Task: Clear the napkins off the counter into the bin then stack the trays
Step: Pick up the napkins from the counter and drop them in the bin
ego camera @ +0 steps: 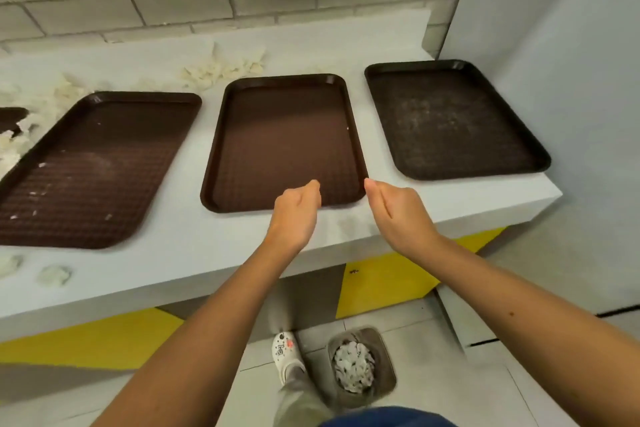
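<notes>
Both hands are at the near edge of the middle tray [277, 135], holding nothing. Left hand [294, 215]: fingers loosely curled over the rim, can't tell if touching. Right hand [398, 211]: fingers straight, together, by the near-right corner. Left tray [97, 166] and right tray [453, 121] lie flat on the desk [207, 253], all three apart, unstacked. Napkins [221, 68] lie on the desk's far side, with more far left. Bin [384, 350] on the floor below, napkins inside.
</notes>
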The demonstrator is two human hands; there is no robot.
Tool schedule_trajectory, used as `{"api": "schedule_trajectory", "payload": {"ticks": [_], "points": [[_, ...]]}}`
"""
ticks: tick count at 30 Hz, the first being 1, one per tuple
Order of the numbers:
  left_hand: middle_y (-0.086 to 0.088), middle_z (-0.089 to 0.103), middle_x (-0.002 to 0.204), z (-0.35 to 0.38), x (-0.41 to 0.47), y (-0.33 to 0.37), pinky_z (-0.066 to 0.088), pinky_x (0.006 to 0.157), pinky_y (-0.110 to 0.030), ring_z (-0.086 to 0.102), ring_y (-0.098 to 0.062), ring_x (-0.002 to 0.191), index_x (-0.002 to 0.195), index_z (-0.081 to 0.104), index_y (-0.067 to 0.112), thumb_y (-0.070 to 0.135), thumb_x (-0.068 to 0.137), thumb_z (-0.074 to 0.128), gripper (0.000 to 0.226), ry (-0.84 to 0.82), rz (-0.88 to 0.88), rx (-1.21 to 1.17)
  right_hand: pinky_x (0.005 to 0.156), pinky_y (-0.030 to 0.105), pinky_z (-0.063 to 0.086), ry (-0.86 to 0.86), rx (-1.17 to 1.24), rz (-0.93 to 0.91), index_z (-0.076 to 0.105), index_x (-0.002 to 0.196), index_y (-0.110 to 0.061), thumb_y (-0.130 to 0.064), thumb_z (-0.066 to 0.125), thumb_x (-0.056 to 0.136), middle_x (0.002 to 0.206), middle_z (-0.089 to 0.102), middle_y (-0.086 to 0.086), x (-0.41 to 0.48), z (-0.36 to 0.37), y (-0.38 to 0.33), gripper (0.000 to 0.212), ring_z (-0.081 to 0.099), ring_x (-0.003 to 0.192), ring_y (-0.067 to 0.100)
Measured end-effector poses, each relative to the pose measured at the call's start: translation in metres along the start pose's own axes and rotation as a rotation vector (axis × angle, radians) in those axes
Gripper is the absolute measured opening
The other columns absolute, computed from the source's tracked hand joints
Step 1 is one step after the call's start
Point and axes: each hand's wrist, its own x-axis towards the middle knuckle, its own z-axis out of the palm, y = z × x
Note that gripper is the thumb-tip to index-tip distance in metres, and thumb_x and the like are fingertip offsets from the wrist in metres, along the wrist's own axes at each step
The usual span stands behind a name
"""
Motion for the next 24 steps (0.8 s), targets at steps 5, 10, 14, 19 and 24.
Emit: {"api": "schedule_trajectory", "payload": {"ticks": [5, 10, 14, 19, 24], "points": [[0.009, 0.032, 0.048, 0.027, -0.054, -0.039, 0.020, 0.052, -0.032, 0.024, -0.013, 0.052, 0.062, 0.034, 0.021, 0.031, 0.086, 0.028, 0.027, -0.181, -0.115, -0.012, 0.058, 0.039, 0.033, -0.152, 0.064, 0.068, 0.038, 0.073, -0.018, -0.039, 0.021, 0.095, 0.057, 0.039, -0.004, -0.068, 0.010, 0.027, 0.035, 0.044, 0.058, 0.023], [0.006, 0.044, 0.059, 0.046, -0.081, -0.070, 0.026, 0.049, -0.024, 0.033, -0.010, 0.051, 0.078, 0.051, 0.018, 0.021, 0.097, 0.034, 0.026, -0.351, -0.345, 0.009, 0.089, 0.038, 0.043, -0.605, -0.116, 0.168, 0.054, 0.112, -0.015, -0.023, 0.040, 0.099, 0.113, 0.053, 0.009, -0.127, 0.051, 0.068, 0.021, 0.046, 0.111, 0.027], [-0.001, 0.060, 0.084, 0.057, -0.086, -0.092, 0.039, 0.050, -0.022, 0.045, -0.010, 0.060, 0.101, 0.062, 0.017, 0.021, 0.098, 0.045, 0.017, -0.509, -0.428, 0.038, 0.100, 0.041, 0.040, -0.759, -0.117, 0.257, 0.030, 0.142, -0.018, -0.024, 0.051, 0.094, 0.136, 0.043, 0.012, -0.162, 0.076, 0.087, 0.052, 0.039, 0.126, 0.030], [-0.004, 0.065, 0.090, 0.075, -0.091, -0.102, 0.051, 0.055, -0.022, 0.057, -0.012, 0.063, 0.112, 0.062, 0.008, 0.015, 0.098, 0.051, 0.019, -0.499, -0.468, 0.022, 0.102, 0.041, 0.041, -0.841, -0.038, 0.381, 0.024, 0.148, -0.021, -0.027, 0.058, 0.092, 0.140, 0.029, 0.012, -0.181, 0.081, 0.104, 0.065, 0.043, 0.126, 0.032], [-0.008, 0.067, 0.092, 0.095, -0.098, -0.119, 0.060, 0.065, -0.033, 0.066, -0.017, 0.067, 0.108, 0.064, 0.009, 0.012, 0.090, 0.064, 0.017, -0.482, -0.553, -0.074, 0.101, 0.031, 0.040, -0.674, 0.013, 0.400, 0.039, 0.141, -0.020, -0.030, 0.055, 0.095, 0.136, 0.031, 0.005, -0.175, 0.065, 0.119, 0.049, 0.051, 0.115, 0.023]]}}
